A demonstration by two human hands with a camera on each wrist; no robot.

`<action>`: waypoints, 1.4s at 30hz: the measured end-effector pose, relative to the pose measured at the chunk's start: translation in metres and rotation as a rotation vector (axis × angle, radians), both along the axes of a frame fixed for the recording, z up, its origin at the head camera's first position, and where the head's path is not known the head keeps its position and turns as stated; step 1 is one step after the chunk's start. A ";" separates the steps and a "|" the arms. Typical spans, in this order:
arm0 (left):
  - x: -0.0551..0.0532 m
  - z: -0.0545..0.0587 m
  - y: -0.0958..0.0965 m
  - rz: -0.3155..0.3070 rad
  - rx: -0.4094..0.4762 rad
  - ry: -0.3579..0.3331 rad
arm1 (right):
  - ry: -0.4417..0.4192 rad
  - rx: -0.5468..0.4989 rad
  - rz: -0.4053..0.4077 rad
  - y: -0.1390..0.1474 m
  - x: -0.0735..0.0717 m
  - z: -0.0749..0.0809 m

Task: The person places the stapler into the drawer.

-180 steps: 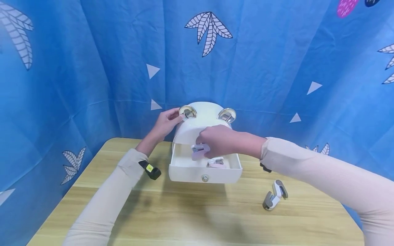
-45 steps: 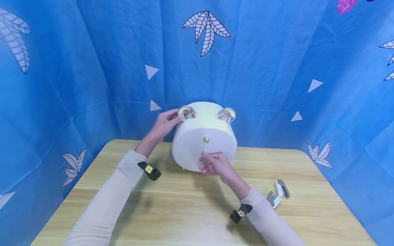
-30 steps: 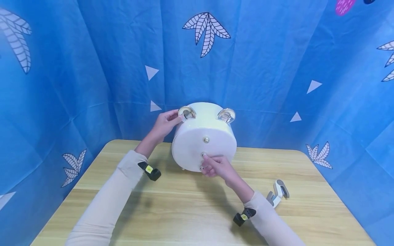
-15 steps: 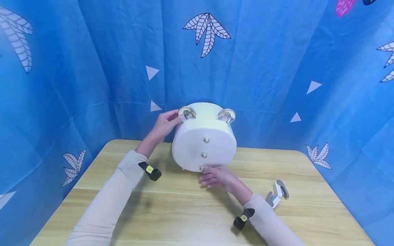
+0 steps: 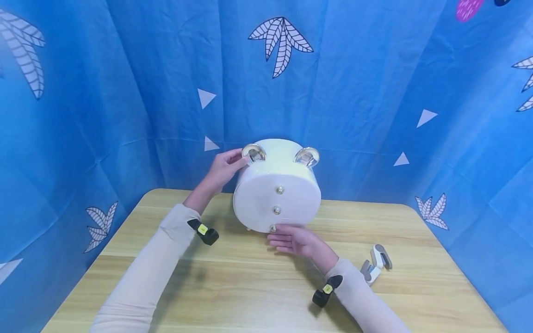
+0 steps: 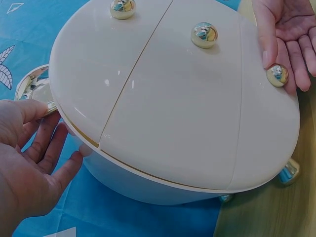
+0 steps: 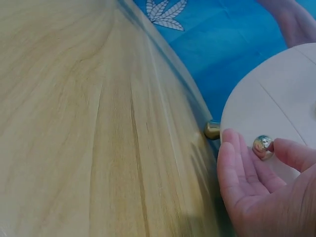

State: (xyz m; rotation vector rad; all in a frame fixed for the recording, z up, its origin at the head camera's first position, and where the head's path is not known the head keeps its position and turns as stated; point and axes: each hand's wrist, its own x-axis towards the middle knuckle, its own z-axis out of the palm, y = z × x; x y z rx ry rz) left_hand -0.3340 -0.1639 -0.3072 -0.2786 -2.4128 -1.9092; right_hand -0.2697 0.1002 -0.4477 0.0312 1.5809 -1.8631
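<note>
A white oval drawer box (image 5: 258, 199) with gold ears stands on the table, its drawers flush. Three gold knobs line its front. My left hand (image 5: 225, 169) holds the left ear (image 6: 35, 84), thumb on the ear and fingers against the side. Low on the front, my right hand (image 5: 297, 240) has the bottom knob (image 7: 262, 147) between thumb and index finger. Its other fingers extend below, palm turned up, as the left wrist view shows. The middle knob (image 6: 204, 35) and top knob (image 6: 122, 7) are untouched.
Two small white-and-grey gadgets (image 5: 376, 261), joined or lying together, are right of the right forearm, partly behind it. The wooden table (image 5: 233, 286) meets a blue patterned curtain (image 5: 354, 92) close behind the box. Black cameras are strapped to both wrists.
Six seconds ago a drawer stood pulled out and my right hand held a small lilac gadget over it. That drawer is now in. The right hand moved down to the bottom knob; the left stayed.
</note>
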 end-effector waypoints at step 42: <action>0.009 0.006 0.030 0.218 -0.016 0.084 | 0.006 0.007 -0.028 0.005 0.008 0.005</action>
